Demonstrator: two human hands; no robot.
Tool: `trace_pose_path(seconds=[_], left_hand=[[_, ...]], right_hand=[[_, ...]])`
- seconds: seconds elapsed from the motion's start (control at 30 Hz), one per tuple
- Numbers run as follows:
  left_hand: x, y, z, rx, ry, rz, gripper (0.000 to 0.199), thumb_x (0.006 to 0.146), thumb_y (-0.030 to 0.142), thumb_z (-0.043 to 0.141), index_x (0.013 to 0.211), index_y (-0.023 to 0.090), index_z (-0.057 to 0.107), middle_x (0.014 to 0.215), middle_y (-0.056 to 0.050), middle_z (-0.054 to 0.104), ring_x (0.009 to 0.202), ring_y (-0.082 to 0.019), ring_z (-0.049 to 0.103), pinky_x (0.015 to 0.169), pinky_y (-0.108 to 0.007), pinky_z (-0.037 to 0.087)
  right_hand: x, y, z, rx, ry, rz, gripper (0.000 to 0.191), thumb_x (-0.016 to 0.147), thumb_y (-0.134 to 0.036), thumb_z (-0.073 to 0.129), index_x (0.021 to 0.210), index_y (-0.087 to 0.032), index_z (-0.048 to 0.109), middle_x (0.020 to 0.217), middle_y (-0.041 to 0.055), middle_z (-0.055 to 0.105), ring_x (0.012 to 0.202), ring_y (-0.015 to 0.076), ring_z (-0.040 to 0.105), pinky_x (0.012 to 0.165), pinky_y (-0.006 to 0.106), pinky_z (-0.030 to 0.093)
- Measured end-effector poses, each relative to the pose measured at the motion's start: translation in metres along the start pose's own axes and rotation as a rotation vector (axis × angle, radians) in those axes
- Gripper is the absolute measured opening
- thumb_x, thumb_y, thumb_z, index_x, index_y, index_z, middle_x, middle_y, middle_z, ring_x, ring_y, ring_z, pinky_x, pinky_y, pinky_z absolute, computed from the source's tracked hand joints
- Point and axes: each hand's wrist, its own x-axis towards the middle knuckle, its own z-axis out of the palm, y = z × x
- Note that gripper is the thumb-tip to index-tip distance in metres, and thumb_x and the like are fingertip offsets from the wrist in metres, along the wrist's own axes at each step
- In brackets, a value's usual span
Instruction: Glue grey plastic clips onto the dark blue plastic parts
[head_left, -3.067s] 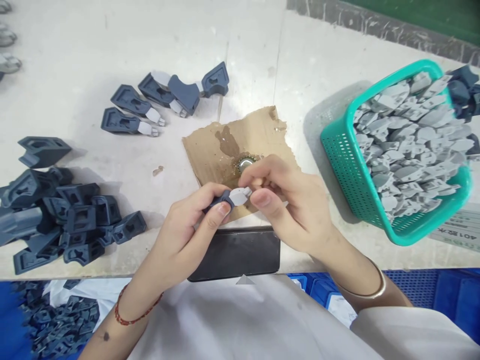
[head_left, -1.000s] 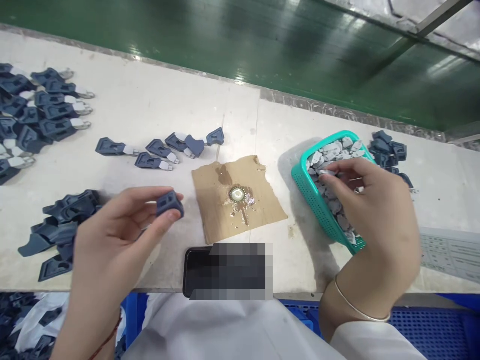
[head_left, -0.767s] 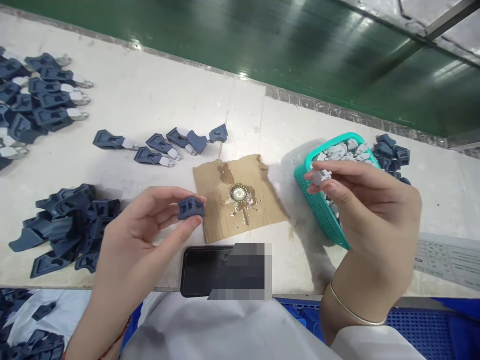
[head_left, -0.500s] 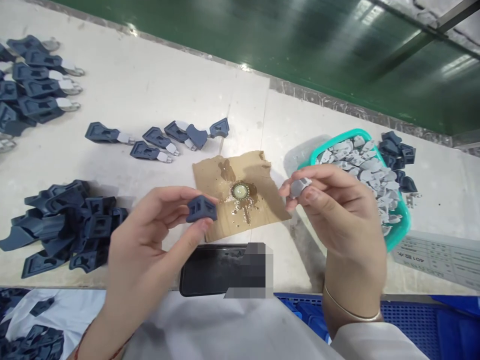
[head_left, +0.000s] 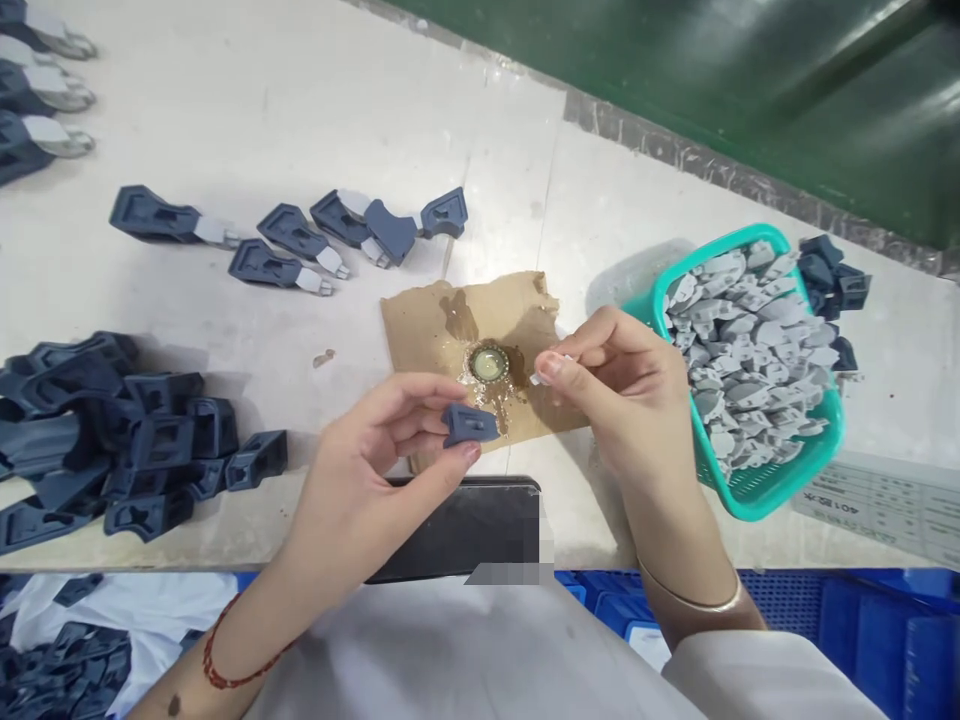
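Between thumb and fingers, my left hand [head_left: 375,460] holds a dark blue plastic piece [head_left: 471,425] over the lower edge of a brown cardboard sheet [head_left: 420,325]. My right hand [head_left: 630,400] pinches a small light grey piece [head_left: 541,377], mostly covered by the fingertips, above the sheet's right side. The two held pieces are apart. On the cardboard, between the hands, sits a small round cap [head_left: 489,363] with pale liquid in it and wet spots around it. Right of my right hand stands a teal basket [head_left: 757,500] full of grey pieces.
Joined blue-and-grey pieces [head_left: 277,265] lie at the upper left. A heap of dark blue pieces [head_left: 157,440] is at the left. A black phone [head_left: 472,530] lies at the front edge. A labelled box [head_left: 877,500] stands at the right, with blue crates [head_left: 862,620] below.
My left hand has moved right with the blue piece, which is turned differently. My right hand has moved left with the grey piece, bringing the two closer. The camera view has shifted.
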Motion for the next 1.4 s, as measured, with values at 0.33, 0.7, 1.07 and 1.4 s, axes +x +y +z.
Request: trace_pose_path(seconds=[0.33, 0.7, 1.07, 1.4], left_hand=[[0.005, -0.003, -0.004, -0.081, -0.064, 0.003, 0.015, 0.095, 0.014, 0.074, 0.102, 0.025, 0.067, 0.115, 0.000, 0.082, 0.109, -0.012, 0.079, 0.089, -0.016, 0.063], [0.006, -0.001, -0.005, 0.003, -0.063, 0.066, 0.020, 0.095, 0.015, 0.075, 0.109, 0.029, 0.076, 0.114, -0.001, 0.084, 0.111, -0.017, 0.080, 0.099, -0.026, 0.065], [0.005, 0.005, -0.003, -0.170, -0.080, -0.031, 0.009, 0.097, 0.021, 0.074, 0.099, 0.026, 0.068, 0.108, 0.002, 0.082, 0.083, -0.009, 0.078, 0.081, -0.020, 0.068], [0.007, -0.005, -0.002, 0.079, 0.014, 0.098, 0.026, 0.086, 0.014, 0.084, 0.108, 0.026, 0.076, 0.103, 0.002, 0.075, 0.091, -0.012, 0.078, 0.083, -0.018, 0.067]], right_hand=[[-0.002, 0.008, 0.012, -0.472, -0.025, -0.308, 0.027, 0.096, -0.027, 0.076, 0.073, -0.021, 0.064, 0.066, -0.0033, 0.067, 0.055, 0.0089, 0.052, 0.051, 0.025, 0.039], [0.000, 0.012, 0.015, -0.567, -0.018, -0.416, 0.027, 0.097, -0.029, 0.074, 0.073, -0.022, 0.065, 0.066, -0.0016, 0.067, 0.055, 0.0111, 0.055, 0.053, 0.027, 0.041], [0.003, 0.005, 0.018, -0.234, 0.116, -0.197, 0.034, 0.093, -0.034, 0.080, 0.068, -0.024, 0.061, 0.056, -0.0051, 0.059, 0.048, 0.0100, 0.048, 0.045, 0.027, 0.036], [-0.005, 0.001, 0.024, 0.092, 0.070, 0.003, 0.044, 0.092, -0.044, 0.083, 0.067, -0.024, 0.052, 0.052, -0.0096, 0.052, 0.040, 0.0048, 0.037, 0.038, 0.023, 0.031]])
